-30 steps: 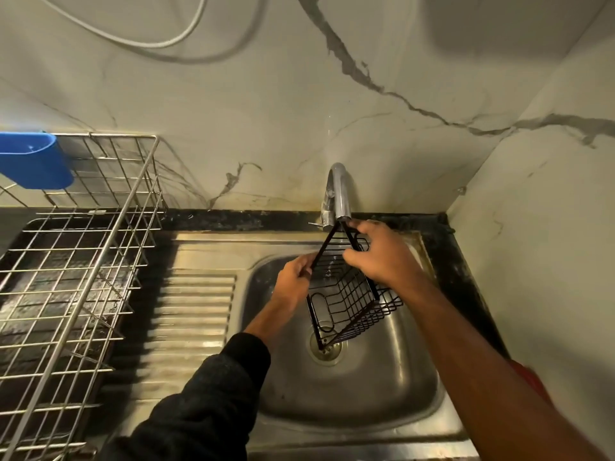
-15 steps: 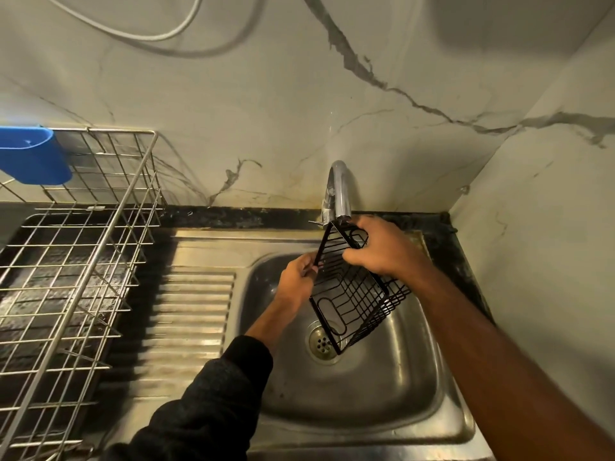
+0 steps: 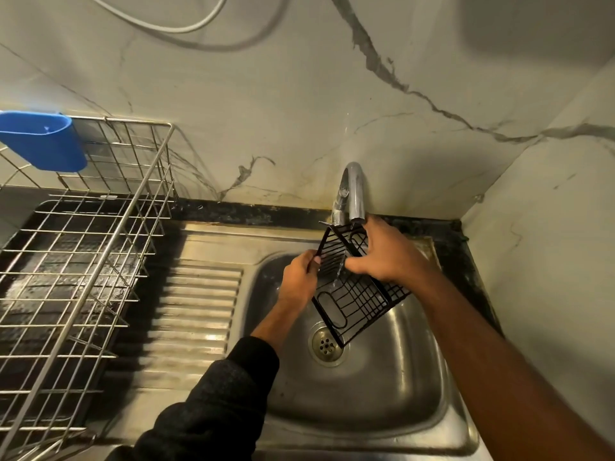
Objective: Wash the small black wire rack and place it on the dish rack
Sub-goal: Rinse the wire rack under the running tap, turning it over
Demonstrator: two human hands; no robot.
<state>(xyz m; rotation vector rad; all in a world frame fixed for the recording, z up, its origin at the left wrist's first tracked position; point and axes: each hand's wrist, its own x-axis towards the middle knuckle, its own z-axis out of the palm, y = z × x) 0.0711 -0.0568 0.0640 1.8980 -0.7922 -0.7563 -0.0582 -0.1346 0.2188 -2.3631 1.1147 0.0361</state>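
Observation:
The small black wire rack (image 3: 352,299) hangs tilted over the steel sink basin (image 3: 366,387), just below the chrome tap (image 3: 352,191). A thin stream of water falls from the tap onto the rack's wires. My left hand (image 3: 299,277) grips the rack's left edge. My right hand (image 3: 386,254) clasps its upper right side, fingers curled over the frame and hiding part of it. The large silver wire dish rack (image 3: 83,261) stands on the counter at the left.
A blue plastic cup holder (image 3: 43,141) hangs on the dish rack's back left corner. A ribbed steel drainboard (image 3: 196,314) lies between dish rack and basin. The drain (image 3: 327,344) sits under the rack's low corner. Marble walls close in behind and at the right.
The wire rack has turned flatter and swung its low end slightly right, off the drain. Both hands kept their grip; water now runs onto the rack.

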